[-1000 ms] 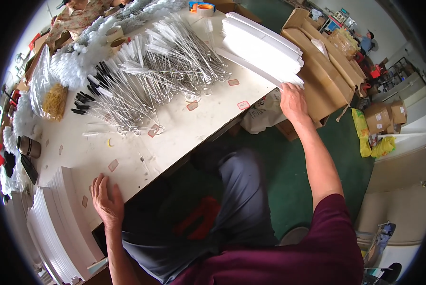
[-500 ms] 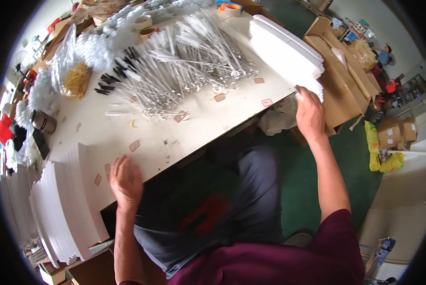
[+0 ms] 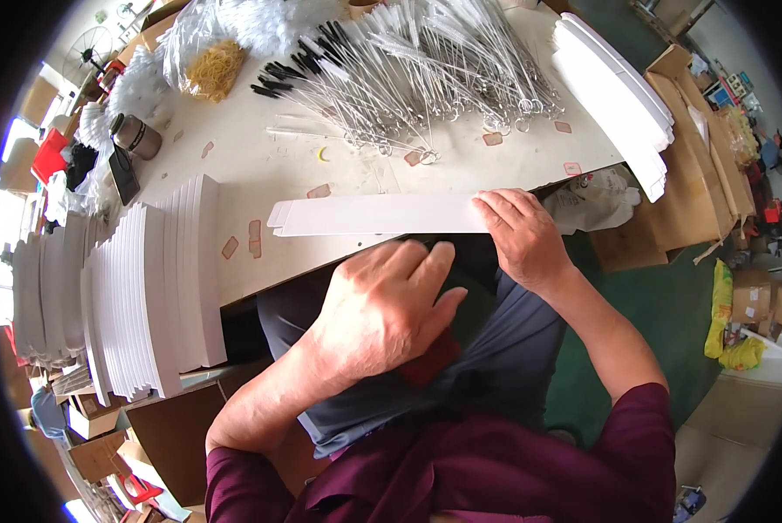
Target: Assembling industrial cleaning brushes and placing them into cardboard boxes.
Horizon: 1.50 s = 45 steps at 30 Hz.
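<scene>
A long, flat white carton (image 3: 378, 215) lies along the table's near edge, its flapped end pointing left. My right hand (image 3: 526, 240) grips the carton's right end, thumb underneath and fingers on top. Closer to me, my left hand (image 3: 378, 305) is raised in front of the carton with bent fingers and the thumb apart; nothing shows in it. Beyond the carton lies a pile of thin wire brushes (image 3: 461, 74) with ring ends, some with black bristles (image 3: 308, 61). More flat white cartons (image 3: 613, 100) are stacked at the table's right side.
Rows of white cartons (image 3: 138, 301) stand at the left. A steel flask (image 3: 136, 137), a dark phone-like slab (image 3: 123, 174) and a bag of yellow rubber bands (image 3: 212, 71) are farther back. An open cardboard box (image 3: 696, 166) adjoins the table's right side.
My right hand has come from the right-hand stack to the near edge with a white carton. My left hand has lifted off the table edge and moved right, toward the middle.
</scene>
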### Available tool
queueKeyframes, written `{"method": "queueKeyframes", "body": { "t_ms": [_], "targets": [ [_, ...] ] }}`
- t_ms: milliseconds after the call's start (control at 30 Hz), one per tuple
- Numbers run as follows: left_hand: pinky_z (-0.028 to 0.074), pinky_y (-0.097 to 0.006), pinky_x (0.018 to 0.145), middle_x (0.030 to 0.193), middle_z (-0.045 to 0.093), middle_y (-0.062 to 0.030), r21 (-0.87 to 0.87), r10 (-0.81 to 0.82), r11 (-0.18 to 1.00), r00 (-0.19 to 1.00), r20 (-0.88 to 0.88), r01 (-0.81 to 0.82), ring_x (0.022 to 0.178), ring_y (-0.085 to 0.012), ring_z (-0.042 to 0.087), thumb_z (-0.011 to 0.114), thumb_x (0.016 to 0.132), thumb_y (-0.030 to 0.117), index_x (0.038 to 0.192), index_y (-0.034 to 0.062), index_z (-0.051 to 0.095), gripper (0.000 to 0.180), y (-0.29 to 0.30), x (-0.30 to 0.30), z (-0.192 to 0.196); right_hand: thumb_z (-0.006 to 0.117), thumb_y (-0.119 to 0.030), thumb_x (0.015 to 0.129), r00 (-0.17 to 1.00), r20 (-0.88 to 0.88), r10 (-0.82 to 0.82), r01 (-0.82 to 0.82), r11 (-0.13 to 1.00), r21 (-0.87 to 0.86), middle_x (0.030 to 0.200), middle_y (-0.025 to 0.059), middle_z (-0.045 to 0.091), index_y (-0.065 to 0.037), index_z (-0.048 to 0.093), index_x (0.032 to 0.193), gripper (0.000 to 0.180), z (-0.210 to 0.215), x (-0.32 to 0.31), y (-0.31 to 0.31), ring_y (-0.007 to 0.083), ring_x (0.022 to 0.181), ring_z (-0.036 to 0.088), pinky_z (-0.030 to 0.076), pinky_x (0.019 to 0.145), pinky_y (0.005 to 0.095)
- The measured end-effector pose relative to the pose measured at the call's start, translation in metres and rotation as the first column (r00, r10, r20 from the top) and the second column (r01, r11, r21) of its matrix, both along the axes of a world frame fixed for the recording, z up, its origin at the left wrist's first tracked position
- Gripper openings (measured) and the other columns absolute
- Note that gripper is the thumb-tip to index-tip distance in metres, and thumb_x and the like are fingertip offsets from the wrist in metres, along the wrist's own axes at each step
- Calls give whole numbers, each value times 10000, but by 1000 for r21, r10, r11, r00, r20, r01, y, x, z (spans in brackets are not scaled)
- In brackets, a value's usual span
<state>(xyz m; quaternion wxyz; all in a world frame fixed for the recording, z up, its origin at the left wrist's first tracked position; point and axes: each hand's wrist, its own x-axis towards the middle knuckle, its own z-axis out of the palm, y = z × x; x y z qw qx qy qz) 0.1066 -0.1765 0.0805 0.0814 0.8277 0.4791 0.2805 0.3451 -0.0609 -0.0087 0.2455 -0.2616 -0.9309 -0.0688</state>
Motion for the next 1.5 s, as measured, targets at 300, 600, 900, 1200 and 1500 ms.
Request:
{"method": "queueKeyframes", "body": {
  "t_ms": [300, 600, 900, 1200, 1500],
  "targets": [
    [477, -460, 1053, 1253, 630, -235, -407, 59, 909, 993, -98, -94, 1209, -402, 595, 829, 809, 343, 1330, -20, 577, 682, 53, -16, -57, 624, -78, 851, 990, -69, 120, -119, 993, 16, 1171, 132, 673, 41, 690, 1144, 324, 0, -35, -12, 285, 1137, 633, 478, 1068, 449],
    [533, -485, 872, 1034, 622, -196, -251, 224, 938, 971, -88, -239, 966, -405, 644, 858, 738, 230, 1119, -12, 583, 529, 51, -24, -55, 779, -162, 845, 982, -170, -77, 32, 966, -255, 1254, 150, 647, 19, 675, 1180, 394, 8, -26, -21, 330, 1174, 617, 480, 1056, 437],
    [499, -437, 768, 924, 551, -144, 194, 168, 973, 961, -220, -125, 807, -320, 590, 799, 725, 141, 1161, -24, 507, 550, 43, -24, -81, 782, -96, 858, 886, -320, -336, 116, 828, -548, 1121, 179, 671, 46, 667, 1174, 365, -16, -34, -37, 362, 1026, 659, 548, 878, 428],
    [508, -425, 790, 914, 544, -127, 192, 161, 976, 938, -306, -105, 830, -303, 597, 797, 725, 149, 1173, -27, 535, 548, 38, -29, -90, 748, -87, 916, 719, -432, -544, -177, 458, -871, 1048, 133, 717, 78, 670, 1191, 330, -23, -45, -38, 153, 803, 676, 560, 727, 299],
    [521, -424, 798, 950, 573, -140, 134, 156, 983, 959, -235, -127, 836, -314, 619, 836, 748, 229, 1243, -37, 567, 623, 35, -30, -95, 711, -179, 988, 741, -330, -584, -378, 43, -925, 1044, 67, 728, 53, 675, 1208, 322, -5, -35, -27, 56, 818, 623, 534, 661, 241]
  ]
}}
